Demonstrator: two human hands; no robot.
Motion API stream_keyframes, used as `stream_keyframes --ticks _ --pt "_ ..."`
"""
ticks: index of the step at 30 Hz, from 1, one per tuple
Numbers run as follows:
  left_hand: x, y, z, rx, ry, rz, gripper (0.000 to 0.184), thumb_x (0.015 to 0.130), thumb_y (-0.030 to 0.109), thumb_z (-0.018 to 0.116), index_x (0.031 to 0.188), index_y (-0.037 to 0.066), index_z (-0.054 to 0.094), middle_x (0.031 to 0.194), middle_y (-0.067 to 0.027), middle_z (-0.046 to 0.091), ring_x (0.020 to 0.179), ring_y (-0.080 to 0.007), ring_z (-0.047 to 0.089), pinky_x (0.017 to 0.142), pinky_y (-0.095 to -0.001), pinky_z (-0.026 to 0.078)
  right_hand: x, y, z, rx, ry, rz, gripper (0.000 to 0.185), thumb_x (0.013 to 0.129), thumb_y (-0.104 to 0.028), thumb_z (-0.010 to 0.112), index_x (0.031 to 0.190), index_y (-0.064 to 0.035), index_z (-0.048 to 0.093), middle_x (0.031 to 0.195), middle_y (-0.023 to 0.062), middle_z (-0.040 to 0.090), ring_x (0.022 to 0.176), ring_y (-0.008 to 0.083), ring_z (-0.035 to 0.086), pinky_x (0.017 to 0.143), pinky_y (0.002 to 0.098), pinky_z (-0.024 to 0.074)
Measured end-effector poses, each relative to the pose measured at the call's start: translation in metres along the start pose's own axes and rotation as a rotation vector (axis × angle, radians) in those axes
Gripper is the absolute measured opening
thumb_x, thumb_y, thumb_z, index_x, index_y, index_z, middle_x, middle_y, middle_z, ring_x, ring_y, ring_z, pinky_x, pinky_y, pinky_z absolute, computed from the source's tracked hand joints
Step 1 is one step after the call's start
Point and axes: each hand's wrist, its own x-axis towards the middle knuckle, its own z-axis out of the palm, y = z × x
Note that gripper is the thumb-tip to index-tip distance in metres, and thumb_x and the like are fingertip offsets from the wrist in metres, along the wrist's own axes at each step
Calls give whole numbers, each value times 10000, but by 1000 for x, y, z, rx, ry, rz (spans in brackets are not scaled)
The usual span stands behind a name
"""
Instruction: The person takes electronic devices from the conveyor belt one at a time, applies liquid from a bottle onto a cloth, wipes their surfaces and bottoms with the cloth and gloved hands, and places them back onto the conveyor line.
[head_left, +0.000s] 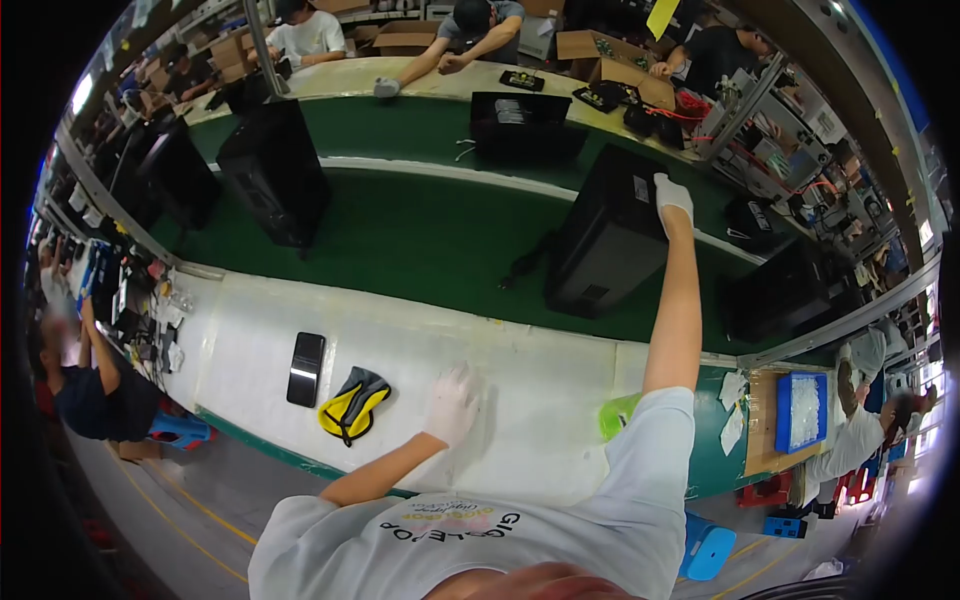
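Observation:
My right hand [675, 200], in a white glove, rests against the upper right side of a large black box-shaped unit [615, 235] standing on the green belt. A dark cable lies beside that unit's left side. Over the white worktop [540, 400] is my left hand [453, 405], also gloved in white, with its fingers apart and nothing in it. To its left are a yellow and grey object [355, 405] and a black phone [306, 369]. Something bright green [619, 415] lies near my right sleeve. How the right fingers sit on the unit is partly hidden.
More black units stand on the belt at left [275, 170] and right [785, 290]. A blue tray [802, 412] sits at the right end. Across the belt, people work at a far bench among cardboard boxes [630, 75]. Metal posts flank the belt.

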Motion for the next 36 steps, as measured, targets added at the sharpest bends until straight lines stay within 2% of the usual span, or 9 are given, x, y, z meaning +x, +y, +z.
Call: stream_keyframes --ticks 5,14,17,20,22,25,32,34,36 --pt "100 -2 5 84 171 174 485 788 133 582 1264 74 509 1332 -245 438 1242 -392 409 1018 -473 347 -31 -11 3 -274 85 6 682 886 -536 326 1286 -7 487 1202 227 585 1120 361 565 945 424 434" --pt "228 -12 65 294 -130 169 396 860 276 521 1243 190 575 1416 -155 386 1321 -335 331 1025 -464 341 -64 14 -13 -243 151 -27 682 888 -545 312 1342 -56 453 1200 235 582 1118 374 561 961 423 422" --pt "251 -31 87 481 -324 92 445 821 332 562 1259 255 562 1387 -110 397 1282 -301 357 949 -463 381 -69 22 -16 -264 116 -55 676 895 -539 309 1361 -61 414 1315 228 498 1177 394 506 991 428 386" --pt "276 -23 77 735 -351 -50 499 825 311 576 1291 143 514 1354 -133 385 1262 -321 354 954 -461 370 -77 18 -20 -237 175 -49 676 886 -535 333 1346 -53 446 1178 242 591 1106 389 563 962 426 423" --pt "303 -41 88 679 -107 -154 444 777 249 638 1188 112 540 1220 -113 434 1098 -289 450 848 -421 409 -76 14 -22 -250 163 -30 676 888 -536 326 1345 -53 446 1177 241 592 1105 387 565 960 426 424" --pt "338 -32 45 684 137 -12 292 788 210 637 1053 98 588 1126 -95 478 989 -254 492 778 -362 438 -66 14 -20 -279 151 -20 677 889 -538 314 1341 -52 449 1178 238 593 1103 383 568 955 427 426" --pt "332 -19 10 569 271 353 300 782 210 601 1055 85 600 1196 -127 470 1088 -286 468 817 -383 446 -20 12 -10 -336 103 -32 670 890 -526 295 1323 -47 472 1215 224 578 1139 371 548 963 435 416" --pt "296 14 -24 400 26 270 432 784 186 599 1194 51 567 1369 -186 394 1215 -355 425 952 -434 415 -11 10 -9 -331 134 -29 659 885 -521 300 1267 -34 528 1247 224 558 1164 376 529 984 442 395" --pt "260 15 -24 252 17 250 427 774 164 604 1180 34 572 1379 -203 379 1268 -381 376 979 -466 395 -4 13 -10 -363 100 -53 675 879 -531 302 1267 -28 529 1259 220 550 1175 385 516 989 447 388"
